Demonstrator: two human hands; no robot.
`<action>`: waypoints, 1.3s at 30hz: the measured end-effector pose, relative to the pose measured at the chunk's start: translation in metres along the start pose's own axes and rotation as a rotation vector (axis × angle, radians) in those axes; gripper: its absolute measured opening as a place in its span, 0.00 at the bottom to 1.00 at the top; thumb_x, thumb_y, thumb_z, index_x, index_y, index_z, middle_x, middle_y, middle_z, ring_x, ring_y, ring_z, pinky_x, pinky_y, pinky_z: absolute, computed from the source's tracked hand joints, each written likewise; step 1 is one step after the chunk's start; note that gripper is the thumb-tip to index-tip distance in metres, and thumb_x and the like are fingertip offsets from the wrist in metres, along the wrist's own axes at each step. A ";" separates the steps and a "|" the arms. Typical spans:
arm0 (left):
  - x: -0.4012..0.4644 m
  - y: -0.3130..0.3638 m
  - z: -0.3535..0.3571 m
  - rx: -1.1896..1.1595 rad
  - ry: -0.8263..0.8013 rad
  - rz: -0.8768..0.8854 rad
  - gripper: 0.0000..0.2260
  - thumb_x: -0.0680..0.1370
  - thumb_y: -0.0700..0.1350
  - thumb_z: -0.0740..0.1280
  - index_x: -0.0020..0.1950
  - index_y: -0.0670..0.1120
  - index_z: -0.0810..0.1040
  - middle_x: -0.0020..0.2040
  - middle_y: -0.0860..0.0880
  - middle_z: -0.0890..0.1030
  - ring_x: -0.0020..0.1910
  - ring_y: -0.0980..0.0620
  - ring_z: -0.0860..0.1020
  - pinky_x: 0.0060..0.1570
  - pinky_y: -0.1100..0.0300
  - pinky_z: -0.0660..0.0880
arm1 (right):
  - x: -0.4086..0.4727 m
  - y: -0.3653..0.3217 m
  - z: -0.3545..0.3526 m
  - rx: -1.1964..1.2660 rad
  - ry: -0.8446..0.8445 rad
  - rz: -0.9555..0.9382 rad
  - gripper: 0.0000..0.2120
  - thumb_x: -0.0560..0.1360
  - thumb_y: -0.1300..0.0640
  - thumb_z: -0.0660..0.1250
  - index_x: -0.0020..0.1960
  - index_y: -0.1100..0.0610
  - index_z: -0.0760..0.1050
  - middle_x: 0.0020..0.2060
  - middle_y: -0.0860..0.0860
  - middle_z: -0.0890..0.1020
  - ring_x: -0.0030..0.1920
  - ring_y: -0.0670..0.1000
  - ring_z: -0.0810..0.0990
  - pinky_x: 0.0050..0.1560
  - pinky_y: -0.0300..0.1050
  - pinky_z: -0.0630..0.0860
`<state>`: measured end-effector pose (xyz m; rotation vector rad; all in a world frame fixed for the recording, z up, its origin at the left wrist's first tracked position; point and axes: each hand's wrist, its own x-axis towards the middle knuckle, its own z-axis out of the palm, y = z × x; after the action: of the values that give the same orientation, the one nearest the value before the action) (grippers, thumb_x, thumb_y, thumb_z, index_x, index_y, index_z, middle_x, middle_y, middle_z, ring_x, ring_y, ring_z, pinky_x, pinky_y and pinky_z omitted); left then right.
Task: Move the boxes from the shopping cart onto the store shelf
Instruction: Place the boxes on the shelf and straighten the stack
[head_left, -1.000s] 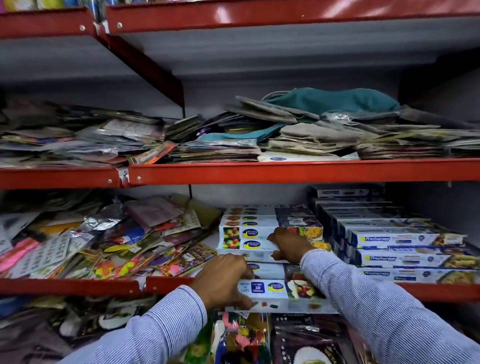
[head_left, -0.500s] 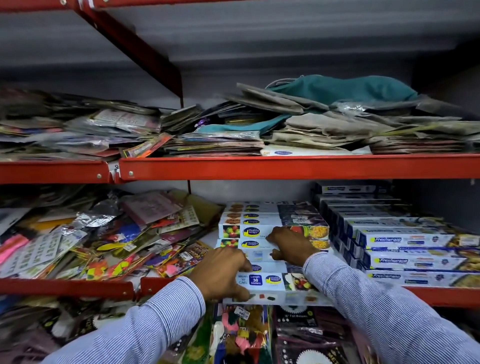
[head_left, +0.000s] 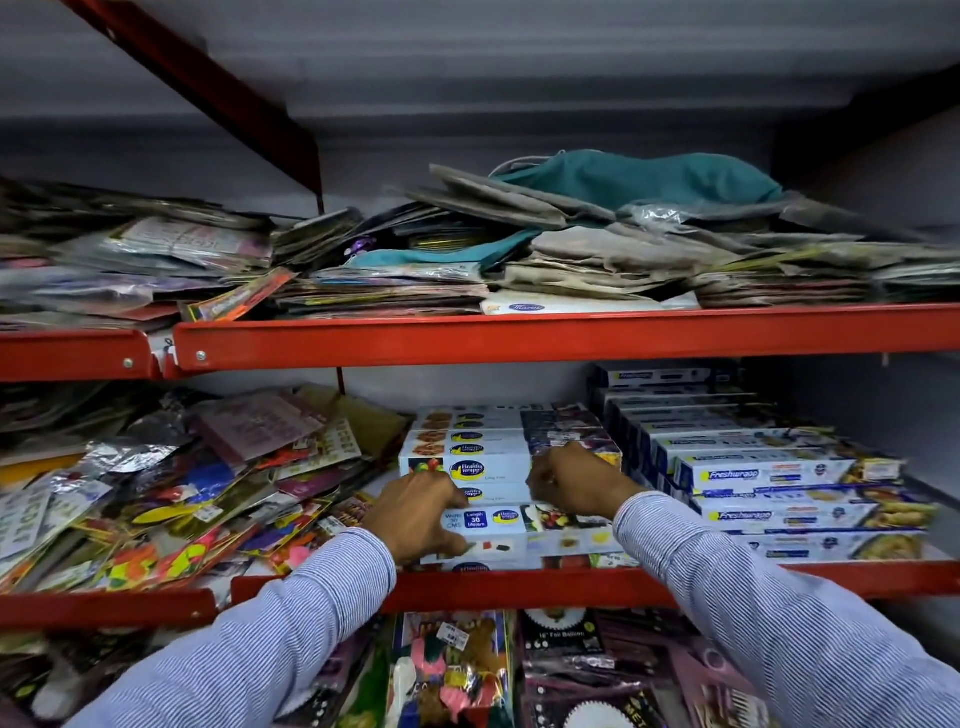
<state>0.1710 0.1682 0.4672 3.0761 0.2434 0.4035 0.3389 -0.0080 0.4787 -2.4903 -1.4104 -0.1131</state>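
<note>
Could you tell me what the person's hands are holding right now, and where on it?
Both grip the white, flat cling-wrap box at the shelf front: left hand on its left end, right hand over its top back edge.

Red metal shelving (head_left: 519, 340) against a dim grey wall (head_left: 519, 130).

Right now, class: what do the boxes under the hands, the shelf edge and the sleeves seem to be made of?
Boxes: likely printed cardboard with a slight sheen, given sharp straight edges and colour print.
Shelf edge: probably painted metal, since it is glossy red with screw heads.
Sleeves: woven striped fabric, matte, creased at the cuffs.
</note>
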 end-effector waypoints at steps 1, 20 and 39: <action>0.003 -0.001 0.004 0.006 0.002 -0.004 0.27 0.70 0.59 0.75 0.67 0.52 0.78 0.63 0.50 0.81 0.61 0.47 0.77 0.59 0.48 0.76 | -0.004 -0.001 0.000 0.008 0.011 -0.016 0.12 0.78 0.57 0.63 0.44 0.61 0.82 0.44 0.58 0.86 0.45 0.58 0.82 0.50 0.51 0.79; 0.005 -0.010 0.055 -0.039 0.120 -0.002 0.26 0.80 0.63 0.60 0.75 0.54 0.68 0.76 0.51 0.71 0.75 0.51 0.67 0.74 0.47 0.63 | -0.032 0.010 0.047 -0.064 0.036 -0.044 0.28 0.81 0.40 0.56 0.76 0.54 0.63 0.76 0.53 0.68 0.74 0.55 0.68 0.72 0.51 0.67; -0.038 0.021 0.059 0.046 0.203 0.037 0.30 0.80 0.65 0.55 0.79 0.55 0.58 0.81 0.49 0.60 0.80 0.43 0.56 0.77 0.41 0.56 | -0.070 0.002 0.037 -0.183 0.064 -0.043 0.31 0.82 0.40 0.54 0.80 0.51 0.51 0.80 0.51 0.56 0.80 0.55 0.53 0.78 0.55 0.57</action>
<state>0.1528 0.1409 0.4015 3.0884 0.2032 0.7231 0.3019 -0.0570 0.4289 -2.5755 -1.4883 -0.3427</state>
